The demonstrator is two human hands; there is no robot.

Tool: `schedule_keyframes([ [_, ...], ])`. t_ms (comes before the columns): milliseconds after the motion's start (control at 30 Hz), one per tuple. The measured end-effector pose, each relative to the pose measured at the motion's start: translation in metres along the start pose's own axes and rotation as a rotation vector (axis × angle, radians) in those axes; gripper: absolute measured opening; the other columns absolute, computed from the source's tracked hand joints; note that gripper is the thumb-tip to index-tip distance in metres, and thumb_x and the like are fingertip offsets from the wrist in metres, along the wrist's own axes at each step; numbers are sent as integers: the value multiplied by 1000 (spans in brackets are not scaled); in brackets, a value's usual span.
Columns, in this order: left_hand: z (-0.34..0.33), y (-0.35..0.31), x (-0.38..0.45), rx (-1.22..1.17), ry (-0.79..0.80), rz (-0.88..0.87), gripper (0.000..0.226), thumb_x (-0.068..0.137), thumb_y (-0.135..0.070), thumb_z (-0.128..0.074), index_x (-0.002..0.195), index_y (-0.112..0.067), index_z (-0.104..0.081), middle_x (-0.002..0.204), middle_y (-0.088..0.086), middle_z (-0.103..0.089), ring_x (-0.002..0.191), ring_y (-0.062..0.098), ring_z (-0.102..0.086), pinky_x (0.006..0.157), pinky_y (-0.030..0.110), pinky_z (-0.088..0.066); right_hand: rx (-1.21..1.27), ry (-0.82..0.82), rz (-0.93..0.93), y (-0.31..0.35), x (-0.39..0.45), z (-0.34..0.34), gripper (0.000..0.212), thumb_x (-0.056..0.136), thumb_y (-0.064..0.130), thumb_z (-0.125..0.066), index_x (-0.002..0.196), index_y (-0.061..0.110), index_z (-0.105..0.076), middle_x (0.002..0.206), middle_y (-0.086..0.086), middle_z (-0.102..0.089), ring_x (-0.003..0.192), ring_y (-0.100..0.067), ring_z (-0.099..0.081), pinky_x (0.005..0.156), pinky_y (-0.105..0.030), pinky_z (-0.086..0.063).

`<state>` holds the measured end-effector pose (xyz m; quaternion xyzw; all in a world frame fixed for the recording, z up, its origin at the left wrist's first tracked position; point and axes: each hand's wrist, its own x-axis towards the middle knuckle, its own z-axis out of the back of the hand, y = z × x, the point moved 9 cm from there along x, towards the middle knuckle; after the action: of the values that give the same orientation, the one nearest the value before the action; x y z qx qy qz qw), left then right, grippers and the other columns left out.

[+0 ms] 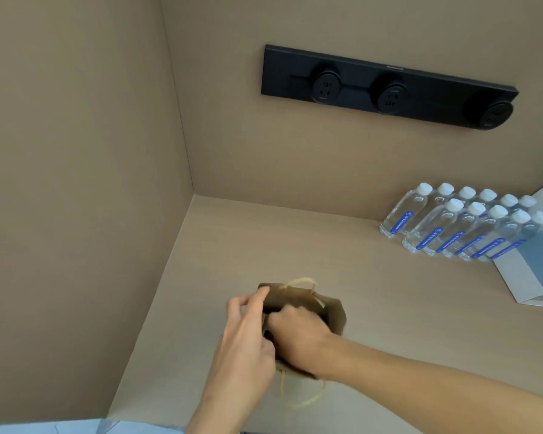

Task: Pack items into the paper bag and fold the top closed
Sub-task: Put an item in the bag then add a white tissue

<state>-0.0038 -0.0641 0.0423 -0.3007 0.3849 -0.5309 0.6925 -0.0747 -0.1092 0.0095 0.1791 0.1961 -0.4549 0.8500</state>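
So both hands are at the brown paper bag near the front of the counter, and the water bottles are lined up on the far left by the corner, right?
Not quite. The head view shows the water bottles at the far right of the counter, beside a white box, not in the left corner. The rest holds: left hand and right hand are both at the brown paper bag.

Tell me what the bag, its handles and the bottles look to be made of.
Bag: matte brown paper, likely kraft; it creases where the hands press.
Handles: pale twisted cord, probably paper twine; too blurred to be sure.
Bottles: clear glossy plastic, see-through with highlights, white caps, blue labels.
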Motion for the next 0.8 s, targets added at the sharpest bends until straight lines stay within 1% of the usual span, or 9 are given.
schedule_keyframes([
  [167,18,-3,8,-95,-102,-49,68,83,-1,-51,124,-55,-44,116,-22,-39,64,5,-55,65,22,-47,544,-95,-213,-48,-30,57,32,86,19,-46,54,20,-43,57,2,-47,52,-17,-46,47,-25,-33],
  [233,22,-6,7,-138,-121,-46,60,86,-6,-55,119,-57,-49,112,-29,-40,57,5,-54,68,30,-56,793,-130,-245,-63,-50,74,26,84,20,-48,59,15,-48,58,1,-49,53,-16,-47,51,-26,-36],
  [300,32,-11,3,-195,-193,-41,53,87,-7,-59,110,-55,-53,109,-33,-42,54,6,-53,67,42,-60,1116,-132,-273,-73,-73,79,17,84,22,-54,76,9,-60,63,1,-64,59,-15,-62,55,-26,-46],
  [367,49,-14,-2,-252,-329,-48,51,86,-2,-63,100,-50,-58,107,-26,-51,58,6,-56,63,48,-60,1483,-153,-286,-78,-94,77,10,84,20,-63,90,13,-63,64,3,-74,62,-14,-72,55,-27,-53],
  [433,61,-15,-7,-382,-403,-43,42,87,2,-63,98,-39,-65,98,-10,-62,58,6,-59,53,40,-60,1786,-205,-277,-80,-109,74,27,78,14,-71,102,10,-59,73,-6,-78,70,-23,-76,59,-35,-58],
  [500,60,-24,-9,-708,-304,-17,22,88,-2,-65,103,-17,-69,78,9,-70,51,10,-62,41,27,-54,1987,-250,-189,-75,-117,76,49,68,12,-77,112,4,-58,91,-18,-76,81,-31,-75,63,-40,-58],
  [600,47,-62,-13,-1095,-23,-27,45,70,-28,-83,110,-17,-65,64,25,-70,50,27,-64,43,28,-54,1983,-333,24,-60,-125,90,45,61,18,-77,104,5,-70,93,-19,-75,82,-28,-74,63,-34,-56],
  [667,52,-91,-17,-1086,54,-142,57,55,-30,-79,110,-29,-67,66,23,-71,54,25,-66,50,26,-55,1847,-400,156,-51,-130,105,31,65,26,-72,89,7,-77,82,-13,-76,75,-23,-73,60,-28,-55],
  [800,66,-124,-23,-880,35,-338,41,53,-20,-79,94,-25,-76,76,16,-76,65,19,-70,59,21,-55,1680,-578,251,-51,-145,117,35,75,28,-69,104,8,-74,96,-16,-76,85,-30,-72,66,-33,-54],
])
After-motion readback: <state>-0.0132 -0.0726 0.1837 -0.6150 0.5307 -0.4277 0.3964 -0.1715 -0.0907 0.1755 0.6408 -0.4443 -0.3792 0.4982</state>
